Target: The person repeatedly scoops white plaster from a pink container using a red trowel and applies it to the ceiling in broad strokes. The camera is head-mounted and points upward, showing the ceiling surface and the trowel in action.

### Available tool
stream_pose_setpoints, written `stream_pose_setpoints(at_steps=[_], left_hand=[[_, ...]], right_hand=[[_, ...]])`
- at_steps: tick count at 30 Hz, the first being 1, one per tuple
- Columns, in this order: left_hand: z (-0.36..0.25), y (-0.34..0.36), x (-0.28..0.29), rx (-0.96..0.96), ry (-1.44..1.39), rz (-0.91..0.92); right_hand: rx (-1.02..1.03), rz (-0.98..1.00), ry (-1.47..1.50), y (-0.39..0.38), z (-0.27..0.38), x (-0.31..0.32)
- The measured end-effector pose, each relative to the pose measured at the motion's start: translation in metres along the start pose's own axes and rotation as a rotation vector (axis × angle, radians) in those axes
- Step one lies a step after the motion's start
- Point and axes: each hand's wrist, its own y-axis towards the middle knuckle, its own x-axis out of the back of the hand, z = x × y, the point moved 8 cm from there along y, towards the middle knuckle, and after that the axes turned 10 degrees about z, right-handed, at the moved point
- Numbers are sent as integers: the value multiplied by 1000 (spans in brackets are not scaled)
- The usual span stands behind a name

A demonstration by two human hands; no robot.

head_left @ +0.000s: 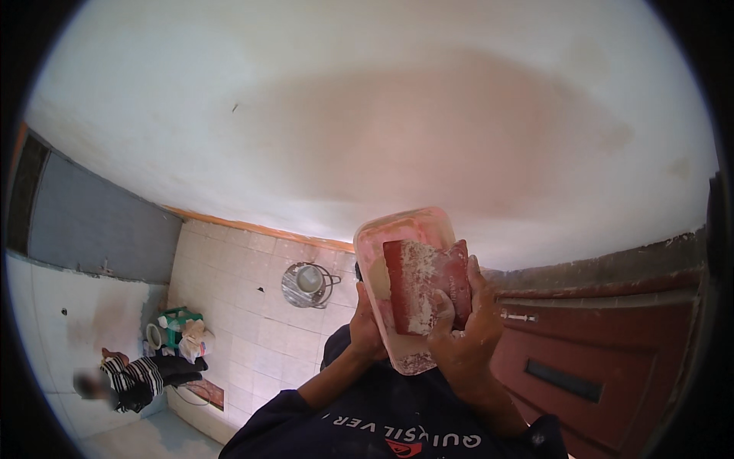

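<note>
My left hand (367, 327) is closed around the side of a translucent pinkish plastic tub (407, 220), smeared inside with pale paste. In my right hand (465, 340) is a flat red putty spreader (401, 283), its face streaked with white paste. My thumb presses on the spreader's face, and its blade lies over the tub's opening. The spreader covers much of the tub's inside. Just ahead of the tub is a pale wall (321, 130) with a broad darker, pinkish patch.
A reddish-brown door (596, 356) is at the right. On the tiled floor (229, 275), a whitish bucket (308, 278) sits on a round metal-looking stand. At the lower left, another person (141, 381) in a striped top is near a green stool (180, 316). A grey door (99, 210) is beyond.
</note>
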Motion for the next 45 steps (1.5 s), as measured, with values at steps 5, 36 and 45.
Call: stream_pose_setpoints(at_steps=[5,36,45], left_hand=[[7,-10,9,124,225,-186],[-20,-29,16,313,804,-485],[-18,-18,1,217,814,-401]], right_hand=[[-74,78,104,-6,-7,-16],[-63,-49,33,-12,-1,10],[-43,32,-67,-11,-4,-10]])
